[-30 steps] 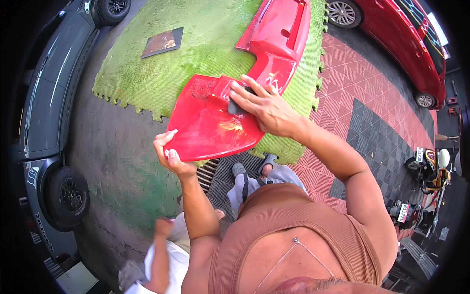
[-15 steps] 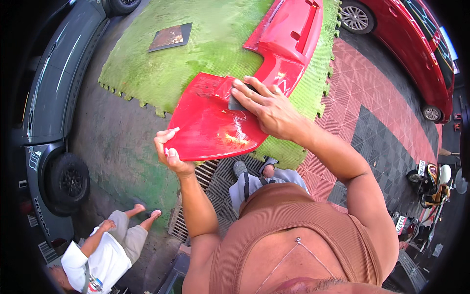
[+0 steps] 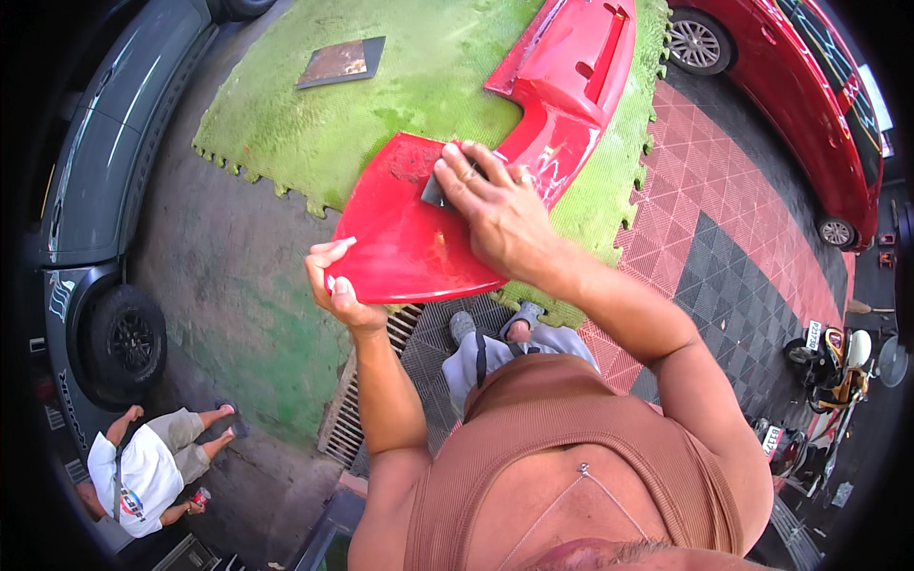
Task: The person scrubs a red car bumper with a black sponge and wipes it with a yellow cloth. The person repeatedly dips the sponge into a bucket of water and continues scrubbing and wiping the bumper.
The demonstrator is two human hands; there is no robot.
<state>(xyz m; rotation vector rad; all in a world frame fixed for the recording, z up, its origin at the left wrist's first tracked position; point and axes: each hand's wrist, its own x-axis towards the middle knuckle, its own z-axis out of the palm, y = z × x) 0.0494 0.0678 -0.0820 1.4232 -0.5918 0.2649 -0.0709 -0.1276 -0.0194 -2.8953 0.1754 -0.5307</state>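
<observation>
A long, curved red car bumper point(image 3: 409, 247) reaches from close in front of me toward the far right, its near end broad and wing-shaped. My left hand point(image 3: 339, 284) grips the left corner of that near end, thumb beneath and fingers curled over the edge. Pressed flat on its upper face is my right hand point(image 3: 500, 205), with a dark grey piece of sandpaper point(image 3: 434, 193) under its fingers. Dull, scuffed patches show on the paint near the sandpaper. The far part of the bumper rests on a green foam mat point(image 3: 276, 133).
A dark sheet point(image 3: 343, 64) with a brown patch lies on the mat. A grey vehicle point(image 3: 105, 181) stands at left, a red car point(image 3: 800, 105) at far right. Someone in a white shirt point(image 3: 148, 476) is at lower left. Motorcycles point(image 3: 833, 366) stand at right. A floor grate point(image 3: 347, 409) runs near my feet.
My right hand has slid slightly left and nearer with the sandpaper across the bumper. The near end has shifted up slightly. The other person has moved left, and a can shows in their hand.
</observation>
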